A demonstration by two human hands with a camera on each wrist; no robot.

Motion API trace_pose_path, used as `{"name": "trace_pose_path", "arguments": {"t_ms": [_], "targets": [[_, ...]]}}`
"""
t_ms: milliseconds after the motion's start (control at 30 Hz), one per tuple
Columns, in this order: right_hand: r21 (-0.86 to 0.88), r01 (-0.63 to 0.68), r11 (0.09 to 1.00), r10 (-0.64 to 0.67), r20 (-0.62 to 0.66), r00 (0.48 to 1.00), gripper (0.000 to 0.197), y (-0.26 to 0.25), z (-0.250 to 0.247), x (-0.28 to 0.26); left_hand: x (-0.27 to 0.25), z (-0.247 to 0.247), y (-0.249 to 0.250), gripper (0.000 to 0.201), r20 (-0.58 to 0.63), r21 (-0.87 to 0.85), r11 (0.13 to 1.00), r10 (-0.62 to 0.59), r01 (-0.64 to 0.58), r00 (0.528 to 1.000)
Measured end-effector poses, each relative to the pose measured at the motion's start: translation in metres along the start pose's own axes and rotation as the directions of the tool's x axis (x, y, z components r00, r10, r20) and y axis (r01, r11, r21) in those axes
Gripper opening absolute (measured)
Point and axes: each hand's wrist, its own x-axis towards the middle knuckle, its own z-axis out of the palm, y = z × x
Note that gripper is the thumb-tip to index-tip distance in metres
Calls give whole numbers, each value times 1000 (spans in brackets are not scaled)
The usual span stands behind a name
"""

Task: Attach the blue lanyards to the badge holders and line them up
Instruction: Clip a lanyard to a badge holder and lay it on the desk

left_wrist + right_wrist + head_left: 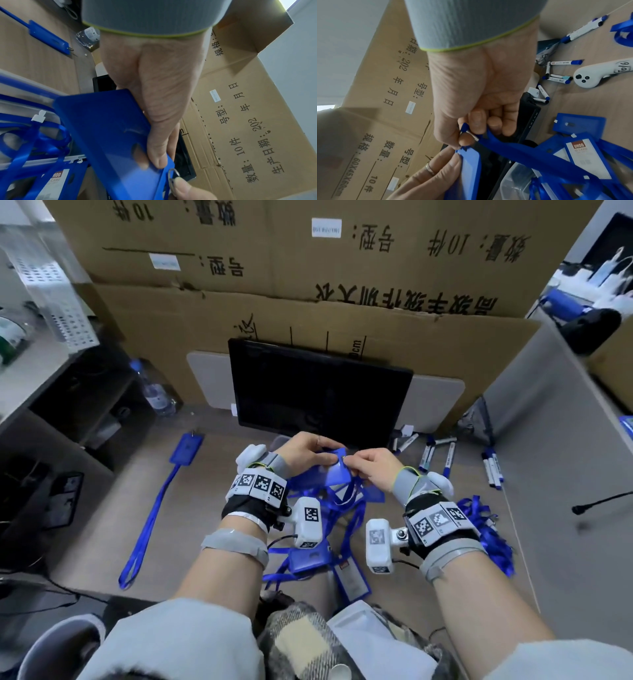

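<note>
My left hand (pixel 308 451) grips a blue badge holder (pixel 337 470) (pixel 109 135) above the desk, thumb near its top edge. My right hand (pixel 368 465) pinches the metal ring clip (pixel 173 174) of a blue lanyard (pixel 522 150) at the holder's top corner (pixel 469 157). The strap trails down to a tangled pile of lanyards and badge holders (pixel 329 529) under my wrists. One finished badge holder with lanyard (pixel 185 448) lies flat at the left of the desk.
A black monitor (pixel 318 392) stands just behind my hands, cardboard boxes (pixel 308 268) behind it. Several blue-capped markers (pixel 445 455) lie at the right, loose lanyards (pixel 486 529) beside them. A water bottle (pixel 154 392) stands at the back left.
</note>
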Motion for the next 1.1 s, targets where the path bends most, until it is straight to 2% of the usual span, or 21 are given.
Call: {"name": "trace_pose_path", "arguments": {"t_ms": [133, 267, 367, 500, 633, 800, 967, 1100], "targets": [[18, -6, 1000, 7, -32, 999, 33, 0, 5, -1, 0, -4, -9, 30, 6, 5, 1000, -10, 10, 1000], [-82, -2, 997, 0, -29, 1000, 36, 4, 5, -3, -2, -7, -8, 25, -62, -6, 1000, -20, 19, 998], [-99, 3, 995, -1, 25, 1000, 35, 4, 5, -5, 1, -5, -8, 21, -92, 72, 997, -26, 32, 995], [-41, 22, 999, -18, 84, 996, 37, 6, -2, -7, 2, 0, -9, 16, -121, 108, 993, -35, 48, 992], [-88, 41, 995, -24, 186, 982, 35, 17, -11, -6, 3, 10, 0, 11, -114, 179, 982, -36, 56, 993], [-56, 12, 998, 5, 297, 955, 31, 28, -25, -8, -1, 32, 2, 20, -149, 129, 989, -47, 66, 988], [-59, 41, 997, -15, 383, 924, 31, 42, -34, -11, -3, 52, 2, 17, -188, 161, 980, -87, 118, 978], [-30, 58, 998, -42, 383, 923, 32, 53, -36, -9, -9, 61, 0, 15, -209, 178, 972, -116, 154, 971]]}}
